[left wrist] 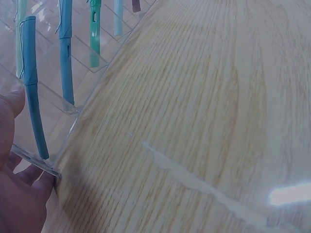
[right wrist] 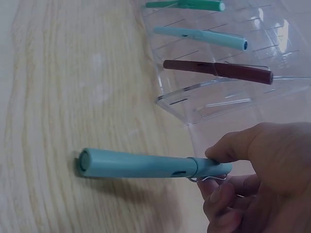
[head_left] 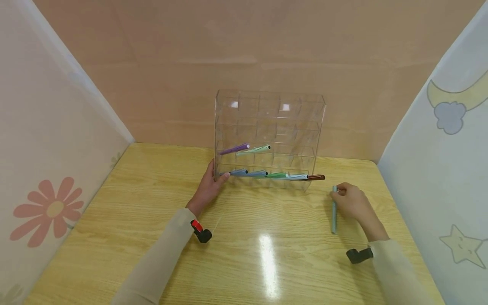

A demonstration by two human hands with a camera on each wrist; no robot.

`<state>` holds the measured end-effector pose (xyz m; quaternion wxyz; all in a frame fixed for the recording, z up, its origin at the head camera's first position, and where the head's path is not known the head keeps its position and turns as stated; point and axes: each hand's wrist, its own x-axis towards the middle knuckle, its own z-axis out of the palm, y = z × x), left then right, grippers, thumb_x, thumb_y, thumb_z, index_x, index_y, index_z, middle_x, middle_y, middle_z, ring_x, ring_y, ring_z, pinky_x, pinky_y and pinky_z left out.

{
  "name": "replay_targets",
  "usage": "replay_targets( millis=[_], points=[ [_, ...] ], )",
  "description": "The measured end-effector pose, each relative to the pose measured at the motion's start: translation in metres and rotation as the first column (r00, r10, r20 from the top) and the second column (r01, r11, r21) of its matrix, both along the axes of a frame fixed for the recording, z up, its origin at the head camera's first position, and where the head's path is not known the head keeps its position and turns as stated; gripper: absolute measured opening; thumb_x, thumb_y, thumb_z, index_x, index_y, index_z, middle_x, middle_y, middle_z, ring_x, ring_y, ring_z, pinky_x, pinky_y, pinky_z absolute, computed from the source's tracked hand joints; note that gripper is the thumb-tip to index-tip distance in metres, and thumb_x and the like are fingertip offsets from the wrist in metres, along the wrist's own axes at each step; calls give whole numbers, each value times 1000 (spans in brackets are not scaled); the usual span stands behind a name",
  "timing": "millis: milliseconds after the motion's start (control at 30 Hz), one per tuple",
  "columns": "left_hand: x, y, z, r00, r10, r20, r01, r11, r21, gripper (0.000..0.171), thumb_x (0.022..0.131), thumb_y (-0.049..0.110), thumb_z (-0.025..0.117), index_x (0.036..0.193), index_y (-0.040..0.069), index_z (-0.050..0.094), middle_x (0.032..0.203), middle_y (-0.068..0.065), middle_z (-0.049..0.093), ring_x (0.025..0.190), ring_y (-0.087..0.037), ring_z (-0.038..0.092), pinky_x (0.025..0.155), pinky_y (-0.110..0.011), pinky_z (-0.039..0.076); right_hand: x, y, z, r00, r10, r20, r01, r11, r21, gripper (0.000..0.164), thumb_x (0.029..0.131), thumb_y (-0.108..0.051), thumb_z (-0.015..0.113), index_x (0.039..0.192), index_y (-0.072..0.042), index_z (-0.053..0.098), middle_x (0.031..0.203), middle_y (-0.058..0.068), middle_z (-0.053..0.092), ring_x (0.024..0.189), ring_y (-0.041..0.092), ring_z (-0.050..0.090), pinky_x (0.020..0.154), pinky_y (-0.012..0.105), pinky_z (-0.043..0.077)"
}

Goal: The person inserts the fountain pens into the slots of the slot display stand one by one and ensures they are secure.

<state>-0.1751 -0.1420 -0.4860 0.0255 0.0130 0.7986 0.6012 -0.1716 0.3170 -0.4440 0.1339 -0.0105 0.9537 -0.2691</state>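
A clear acrylic pen rack [head_left: 323,120] stands near the back of the table, with several rows of compartments. At its lower left corner my left hand [head_left: 207,189] grips the side, thumb in front and fingers behind the panel. The bottom row bears a blue pen [left wrist: 30,53], another blue pen [head_left: 258,173], a green pen [head_left: 277,175], a light blue pen [head_left: 299,176] and a dark red pen [right wrist: 238,71]. Right of the rack, my right hand [head_left: 351,202] pinches a teal pen [right wrist: 136,164] by its capped end; the other end points toward me.
Higher up in the rack lie a purple pen [head_left: 234,149] and a pale green pen [head_left: 253,150]. The wooden table [head_left: 236,254] runs up to a brown back wall [head_left: 160,97]. Patterned panels [head_left: 34,140] enclose both sides.
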Motion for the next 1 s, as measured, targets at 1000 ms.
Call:
replay_targets(
  millis=[1000],
  points=[
    [-2,-1,-3,1000,13,-15,-13,1000,-14,83,110,30,62,173,17,9,178,-17,22,162,-45,30,129,-62,31,29,11,45,981,18,-193,-28,998,-52,42,110,-42,57,118,-1,62,113,21,70,82,22,62,61,32,48]
  ],
)
